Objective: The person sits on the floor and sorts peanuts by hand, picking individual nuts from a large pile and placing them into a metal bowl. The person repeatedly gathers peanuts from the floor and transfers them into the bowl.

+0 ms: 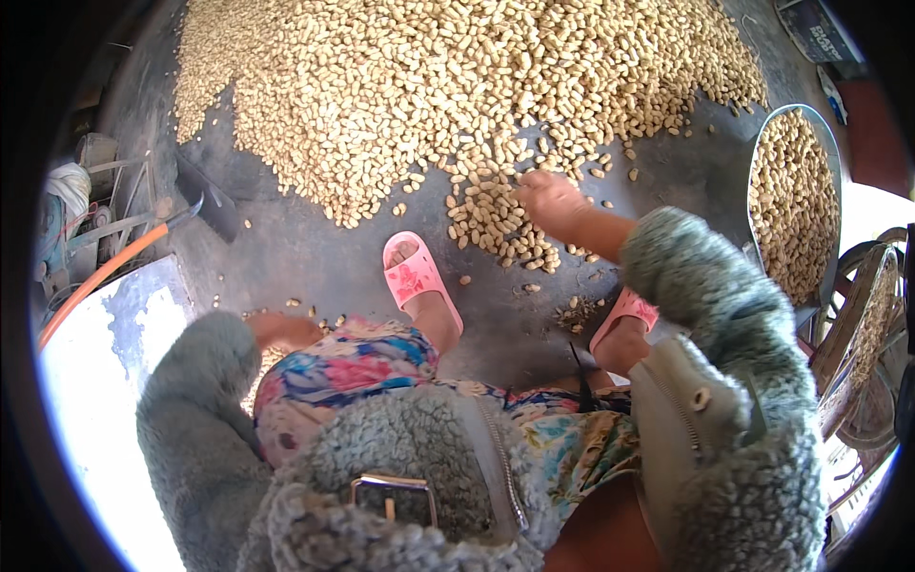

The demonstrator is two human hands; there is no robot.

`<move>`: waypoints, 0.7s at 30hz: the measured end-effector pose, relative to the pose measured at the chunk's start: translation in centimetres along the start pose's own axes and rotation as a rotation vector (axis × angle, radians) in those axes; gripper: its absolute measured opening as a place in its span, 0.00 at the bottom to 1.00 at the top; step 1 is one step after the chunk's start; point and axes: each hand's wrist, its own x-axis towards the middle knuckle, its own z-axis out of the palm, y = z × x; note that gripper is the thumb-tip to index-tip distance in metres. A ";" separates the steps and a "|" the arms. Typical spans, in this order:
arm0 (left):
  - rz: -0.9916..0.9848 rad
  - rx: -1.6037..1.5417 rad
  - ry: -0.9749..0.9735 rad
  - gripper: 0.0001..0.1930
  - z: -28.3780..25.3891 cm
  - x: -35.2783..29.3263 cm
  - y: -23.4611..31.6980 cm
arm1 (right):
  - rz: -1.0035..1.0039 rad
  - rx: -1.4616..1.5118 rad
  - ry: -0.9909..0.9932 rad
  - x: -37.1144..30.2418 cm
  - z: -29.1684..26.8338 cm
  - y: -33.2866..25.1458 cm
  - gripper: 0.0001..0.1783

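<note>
A wide heap of unshelled peanuts (410,86) covers the far part of the grey floor. At its near edge lies a smaller loose patch of peanuts (496,217), and my right hand (556,202) hangs over the right side of that patch. Its fingers are curled in; whatever they may hold is too small to make out. Low on the left, beside my knee, is my left hand (286,331). The floral skirt (348,367) covers its fingers. A few peanuts lie on the floor just past it, and more show in the gap beneath my left arm.
A large metal pan (752,205) full of peanuts stands at the right. My feet wear pink slippers (426,276). On the left lies a tool with an orange handle (105,276), near metal frames. Dark debris (579,313) is scattered near my right foot. A wheel (858,381) stands far right.
</note>
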 end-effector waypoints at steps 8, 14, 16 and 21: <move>0.467 0.122 1.085 0.03 -2.4 10.8 6.8 | -0.070 -0.095 -0.072 -2.6 6.2 -5.5 0.36; 0.723 0.426 1.036 0.13 -6.0 19.1 17.9 | 0.162 -0.138 -0.079 -5.7 5.3 -5.4 0.35; 0.679 0.478 0.998 0.11 -5.6 21.4 17.1 | 0.238 -0.129 -0.064 -5.0 4.1 -6.4 0.36; 0.707 -0.070 1.158 0.03 -6.2 20.5 16.2 | 0.034 -0.081 0.030 -0.8 4.9 -7.7 0.31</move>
